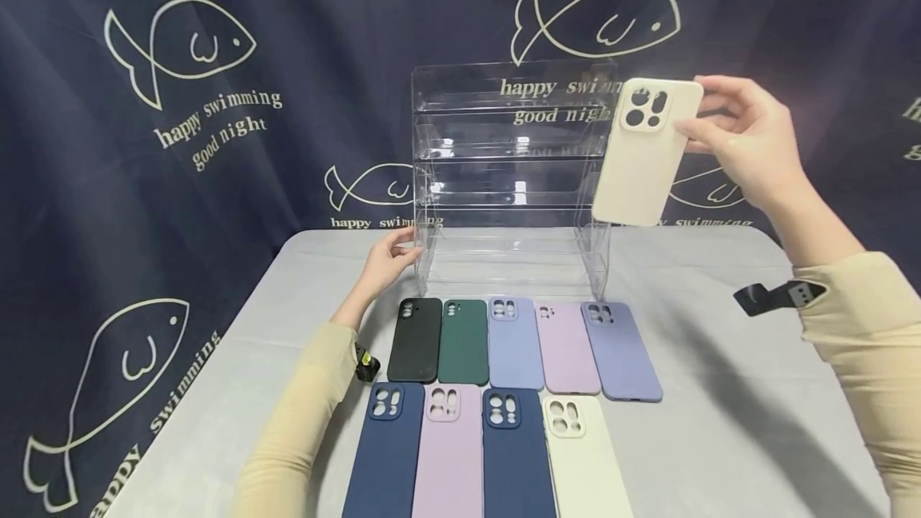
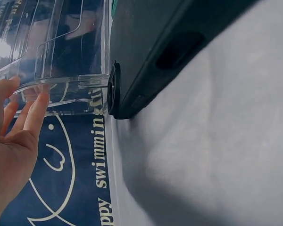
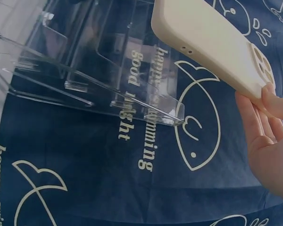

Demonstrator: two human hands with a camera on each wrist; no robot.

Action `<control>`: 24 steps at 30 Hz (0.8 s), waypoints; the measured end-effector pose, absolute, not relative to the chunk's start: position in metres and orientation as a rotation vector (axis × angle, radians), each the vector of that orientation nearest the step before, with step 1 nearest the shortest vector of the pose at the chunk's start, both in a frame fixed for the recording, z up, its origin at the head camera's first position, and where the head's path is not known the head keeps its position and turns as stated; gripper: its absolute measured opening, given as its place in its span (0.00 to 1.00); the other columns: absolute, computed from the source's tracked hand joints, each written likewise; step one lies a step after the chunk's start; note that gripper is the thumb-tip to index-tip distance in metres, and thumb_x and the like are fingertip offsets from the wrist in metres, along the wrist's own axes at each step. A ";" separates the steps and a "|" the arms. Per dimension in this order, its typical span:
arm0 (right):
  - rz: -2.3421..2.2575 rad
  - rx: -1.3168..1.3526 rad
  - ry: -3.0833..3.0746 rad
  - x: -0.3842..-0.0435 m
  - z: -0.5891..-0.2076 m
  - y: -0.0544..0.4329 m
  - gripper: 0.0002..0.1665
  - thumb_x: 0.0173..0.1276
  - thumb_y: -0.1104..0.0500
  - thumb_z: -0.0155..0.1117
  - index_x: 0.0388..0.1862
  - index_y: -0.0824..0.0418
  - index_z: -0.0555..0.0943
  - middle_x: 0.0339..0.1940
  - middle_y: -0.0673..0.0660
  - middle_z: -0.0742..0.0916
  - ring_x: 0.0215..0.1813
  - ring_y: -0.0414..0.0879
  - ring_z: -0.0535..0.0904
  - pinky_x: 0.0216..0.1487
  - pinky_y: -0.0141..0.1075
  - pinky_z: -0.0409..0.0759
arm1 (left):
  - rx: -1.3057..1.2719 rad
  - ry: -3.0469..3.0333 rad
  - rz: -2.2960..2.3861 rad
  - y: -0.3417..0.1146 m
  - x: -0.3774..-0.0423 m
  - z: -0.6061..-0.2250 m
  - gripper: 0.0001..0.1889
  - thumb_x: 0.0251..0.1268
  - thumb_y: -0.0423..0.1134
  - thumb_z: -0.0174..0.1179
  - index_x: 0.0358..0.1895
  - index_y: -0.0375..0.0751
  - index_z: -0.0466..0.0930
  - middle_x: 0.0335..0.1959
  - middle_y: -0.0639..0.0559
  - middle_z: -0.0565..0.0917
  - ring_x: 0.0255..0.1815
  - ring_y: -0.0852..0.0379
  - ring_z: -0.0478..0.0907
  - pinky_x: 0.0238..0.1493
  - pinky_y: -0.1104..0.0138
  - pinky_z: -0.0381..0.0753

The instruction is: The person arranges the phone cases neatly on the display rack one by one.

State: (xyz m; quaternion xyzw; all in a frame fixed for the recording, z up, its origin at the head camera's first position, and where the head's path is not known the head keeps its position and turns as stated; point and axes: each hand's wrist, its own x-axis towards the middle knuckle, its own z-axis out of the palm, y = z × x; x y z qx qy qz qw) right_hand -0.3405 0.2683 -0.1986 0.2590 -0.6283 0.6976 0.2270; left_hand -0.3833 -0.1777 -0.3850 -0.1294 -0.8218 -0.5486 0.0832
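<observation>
My right hand pinches a cream phone case by its upper side edge, thumb in front and fingers behind. The case hangs tilted in the air at the upper right of a clear tiered display stand, its camera cutouts at the top. In the right wrist view, the case's side edge shows small holes near its lower end. Low on the stand's left side, my left hand holds the panel edge between thumb and fingers, also seen in the left wrist view around the clear side panel.
Before the stand, a row holds black, green, periwinkle, lilac and blue-violet cases. Nearer lie two navy cases, a lilac case and a cream case. A fish-print curtain hangs behind.
</observation>
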 end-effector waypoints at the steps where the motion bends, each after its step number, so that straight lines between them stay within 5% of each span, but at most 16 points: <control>1: 1.921 0.718 -1.722 -0.342 -0.195 0.268 0.28 0.51 0.82 0.62 0.51 0.65 0.78 0.32 0.55 0.85 0.29 0.40 0.85 0.30 0.30 0.85 | -0.383 -2.456 -1.643 -0.177 -0.384 -0.383 0.27 0.63 0.34 0.60 0.64 0.31 0.66 0.60 0.33 0.74 0.52 0.38 0.78 0.50 0.59 0.84; 9: 1.899 0.702 -1.723 -0.359 -0.179 0.262 0.27 0.50 0.81 0.64 0.50 0.64 0.78 0.32 0.56 0.84 0.28 0.41 0.84 0.30 0.30 0.84 | -0.393 -2.420 -1.667 -0.181 -0.396 -0.394 0.27 0.61 0.34 0.62 0.64 0.33 0.67 0.58 0.33 0.75 0.49 0.38 0.79 0.44 0.67 0.85; 24: 1.898 0.562 -1.758 -0.395 -0.141 0.244 0.24 0.52 0.75 0.68 0.50 0.65 0.78 0.32 0.53 0.84 0.30 0.39 0.84 0.31 0.27 0.84 | -0.410 -2.423 -1.704 -0.181 -0.395 -0.393 0.27 0.61 0.32 0.61 0.63 0.31 0.66 0.55 0.31 0.76 0.43 0.49 0.81 0.43 0.68 0.86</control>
